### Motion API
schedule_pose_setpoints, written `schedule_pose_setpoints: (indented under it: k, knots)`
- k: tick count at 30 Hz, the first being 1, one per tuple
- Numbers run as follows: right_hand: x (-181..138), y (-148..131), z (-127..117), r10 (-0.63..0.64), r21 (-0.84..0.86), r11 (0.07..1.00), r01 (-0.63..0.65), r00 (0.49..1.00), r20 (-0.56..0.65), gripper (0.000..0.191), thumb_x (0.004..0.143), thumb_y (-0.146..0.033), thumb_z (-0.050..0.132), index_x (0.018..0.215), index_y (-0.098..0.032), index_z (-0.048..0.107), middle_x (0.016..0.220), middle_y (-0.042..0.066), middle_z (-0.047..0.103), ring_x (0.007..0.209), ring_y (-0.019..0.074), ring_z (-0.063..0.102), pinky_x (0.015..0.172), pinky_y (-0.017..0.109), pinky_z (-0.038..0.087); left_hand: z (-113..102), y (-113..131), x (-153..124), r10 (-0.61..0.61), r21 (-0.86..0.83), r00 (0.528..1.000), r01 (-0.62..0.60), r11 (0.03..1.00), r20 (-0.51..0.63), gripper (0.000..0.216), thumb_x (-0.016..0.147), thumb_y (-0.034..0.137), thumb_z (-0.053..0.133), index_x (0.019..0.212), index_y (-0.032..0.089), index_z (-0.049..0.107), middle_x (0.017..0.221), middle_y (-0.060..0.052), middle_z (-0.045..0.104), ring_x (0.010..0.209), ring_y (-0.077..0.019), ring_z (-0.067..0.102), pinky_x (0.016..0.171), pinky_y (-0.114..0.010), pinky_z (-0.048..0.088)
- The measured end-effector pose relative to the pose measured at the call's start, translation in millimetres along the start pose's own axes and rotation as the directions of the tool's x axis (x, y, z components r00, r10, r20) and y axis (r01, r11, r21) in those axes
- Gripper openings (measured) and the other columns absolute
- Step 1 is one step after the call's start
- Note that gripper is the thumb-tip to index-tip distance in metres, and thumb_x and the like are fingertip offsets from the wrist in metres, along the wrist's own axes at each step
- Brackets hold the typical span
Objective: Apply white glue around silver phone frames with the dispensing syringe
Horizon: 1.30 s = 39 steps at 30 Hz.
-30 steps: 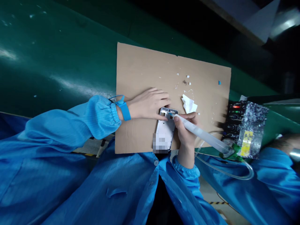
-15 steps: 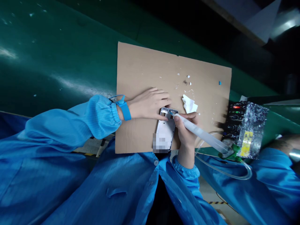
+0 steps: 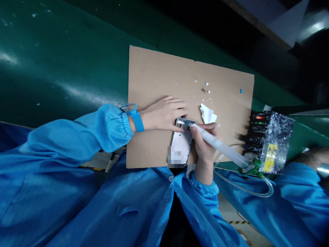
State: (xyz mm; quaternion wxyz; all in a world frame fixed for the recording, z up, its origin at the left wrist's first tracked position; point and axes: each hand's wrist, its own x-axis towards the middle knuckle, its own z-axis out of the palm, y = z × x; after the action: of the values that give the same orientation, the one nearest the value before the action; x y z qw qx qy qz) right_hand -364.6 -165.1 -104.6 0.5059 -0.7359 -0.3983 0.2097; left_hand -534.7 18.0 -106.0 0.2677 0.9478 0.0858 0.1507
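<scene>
A silvery phone frame (image 3: 179, 140) lies on a cardboard sheet (image 3: 151, 79), its lower part pixelated. My left hand (image 3: 166, 113) grips its upper left corner: the thumb presses on the left edge and the fingers lie along the top. My right hand (image 3: 204, 142) is closed round a dispensing syringe (image 3: 218, 144), a long translucent barrel with a green cap (image 3: 255, 166) at its rear. The syringe slants down to the left, its tip by the frame's upper right corner. Whether the tip touches the frame, I cannot tell.
Right of the cardboard stands a black control box (image 3: 272, 140) with lit displays and a yellow label. A clear hose (image 3: 246, 190) loops from the syringe. Crumpled white paper (image 3: 207, 114) and small scraps lie beyond my right hand. Another person's blue sleeve (image 3: 303, 185) is at far right.
The syringe's rear end has shifted slightly, and its tip has moved a little to the right along the frame's top. My left hand and the phone frame have stayed put.
</scene>
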Motion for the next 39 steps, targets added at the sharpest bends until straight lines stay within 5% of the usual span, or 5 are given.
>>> schedule_pose_setpoints:
  k: [20, 33, 37, 39]
  knots:
    - [0.0, 6.1, -3.6, -0.022, 0.074, 0.997, 0.023, 1.0, -0.018, 0.039, 0.09, -0.051, 0.093, 0.089, -0.024, 0.066, 0.068, -0.006, 0.066, 0.052, 0.0115, 0.054, 0.05, 0.026, 0.039, 1.9, -2.3, -0.4, 0.01, 0.021, 1.0, -0.01, 1.0, -0.014, 0.042, 0.098, 0.06, 0.08, 0.11, 0.02, 0.072, 0.114, -0.009, 0.075, 0.107, -0.0276, 0.066, 0.09, -0.041, 0.042]
    - [-0.3, 4.3, -0.5, -0.008, 0.123, 0.992, 0.029, 0.986, -0.164, 0.045, 0.093, -0.061, 0.089, 0.092, -0.024, 0.063, 0.066, -0.006, 0.063, 0.054, 0.0128, 0.057, 0.057, 0.028, 0.047, 1.8, -6.6, -2.4, -0.013, -0.035, 1.0, 0.014, 0.999, 0.019, 0.044, 0.1, 0.062, 0.077, 0.109, 0.02, 0.071, 0.113, -0.007, 0.072, 0.104, -0.0248, 0.066, 0.094, -0.038, 0.044]
    - [0.8, 2.3, 0.9, 0.005, 0.158, 0.987, 0.034, 0.971, -0.237, 0.047, 0.09, -0.062, 0.09, 0.091, -0.023, 0.063, 0.068, -0.004, 0.066, 0.054, 0.0131, 0.057, 0.055, 0.027, 0.044, -12.5, -26.8, -1.2, -0.056, -0.017, 0.997, 0.057, 0.998, 0.045, 0.049, 0.098, 0.066, 0.079, 0.121, 0.023, 0.072, 0.122, -0.007, 0.071, 0.114, -0.0277, 0.067, 0.102, -0.042, 0.047]
    - [1.2, 1.6, 1.2, 0.016, 0.172, 0.985, 0.031, 0.964, -0.264, 0.049, 0.088, -0.064, 0.09, 0.09, -0.023, 0.064, 0.066, -0.004, 0.064, 0.054, 0.0135, 0.056, 0.055, 0.027, 0.042, -27.6, -50.9, -0.1, -0.171, 0.042, 0.982, 0.175, 0.984, -0.077, 0.056, 0.093, 0.065, 0.084, 0.13, 0.024, 0.071, 0.131, -0.01, 0.069, 0.124, -0.0328, 0.065, 0.107, -0.046, 0.048]
